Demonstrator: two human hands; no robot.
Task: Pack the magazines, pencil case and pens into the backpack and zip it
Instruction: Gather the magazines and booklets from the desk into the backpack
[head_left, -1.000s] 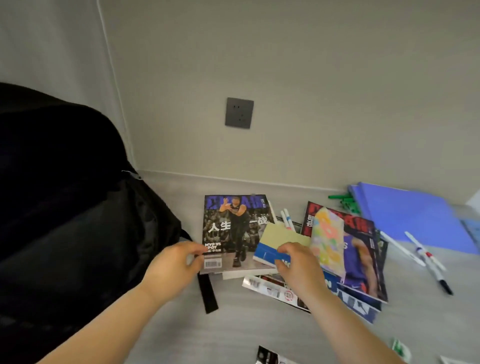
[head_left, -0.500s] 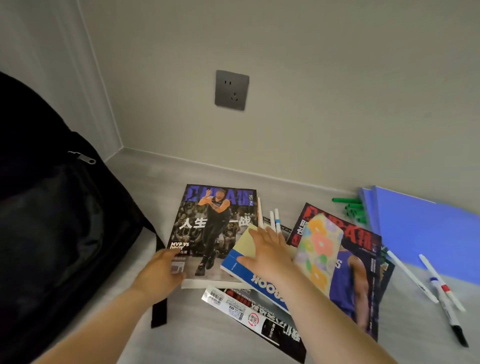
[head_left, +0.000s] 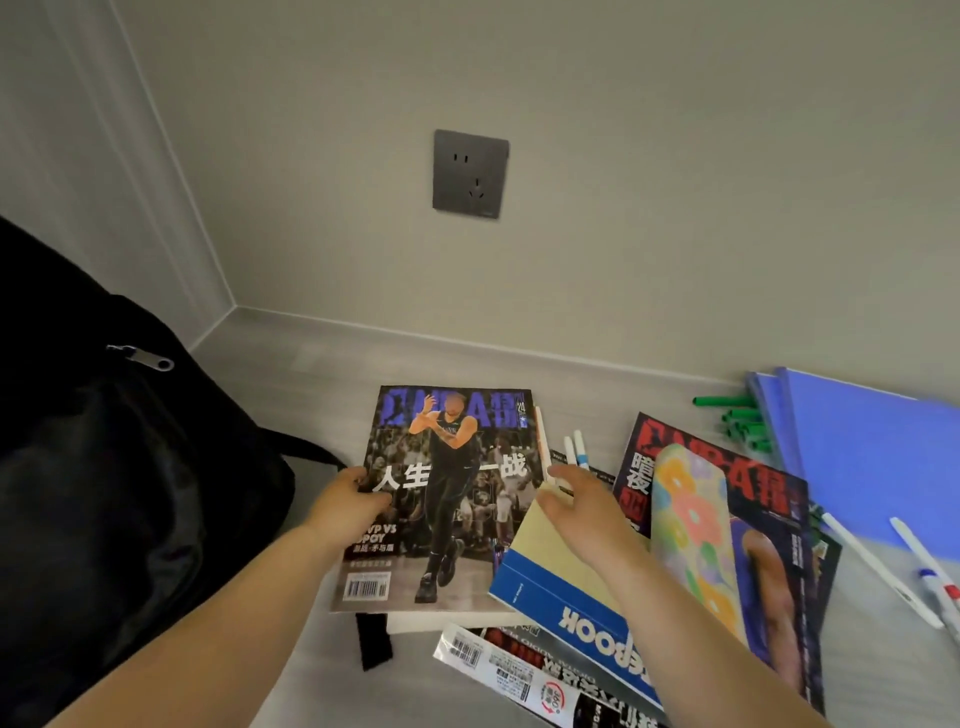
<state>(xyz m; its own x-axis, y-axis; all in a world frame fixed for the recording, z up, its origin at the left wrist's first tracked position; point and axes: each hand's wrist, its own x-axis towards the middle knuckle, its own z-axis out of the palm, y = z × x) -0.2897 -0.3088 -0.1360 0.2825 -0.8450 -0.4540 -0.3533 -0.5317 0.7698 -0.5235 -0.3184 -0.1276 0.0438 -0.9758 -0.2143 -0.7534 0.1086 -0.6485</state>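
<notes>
The top magazine (head_left: 452, 519), its cover showing a basketball player, is seen lying mid-way across the grey surface (head_left: 291, 374), just right of the black backpack (head_left: 104, 467); its left edge is pinched by the left hand (head_left: 345, 501), thumb pressed on the cover, the other fingers hidden beneath; its near edge overhangs something white that cannot be made out and a black strap (head_left: 374, 642). The right hand (head_left: 582, 514) is held with fingers spread and straight at the magazine's right edge, above the blue-and-cream notebook (head_left: 545, 587); nothing is gripped by it; whether its fingertips touch anything cannot be told. 3 white pens (head_left: 575, 447) stick out beyond that edge, their near ends hidden by the hand. A bare strip of surface is left between the magazine's far edge and the wall; a narrower gap is left toward the backpack. The flowered pencil case (head_left: 691, 530) lies on the second magazine (head_left: 769, 499), just beside the right forearm; a third magazine (head_left: 498, 670) shows from under the notebook and is cut by the bottom edge. The backpack is cut by the left edge; its zip pull (head_left: 143, 358) is visible, but whether it is zipped cannot be told. At far right, blue folders (head_left: 872, 457) are cut by the frame, green markers (head_left: 737, 415) lie partly under them, and 2 more pens (head_left: 926, 576) lie near; a wall socket (head_left: 470, 174) is set above.
</notes>
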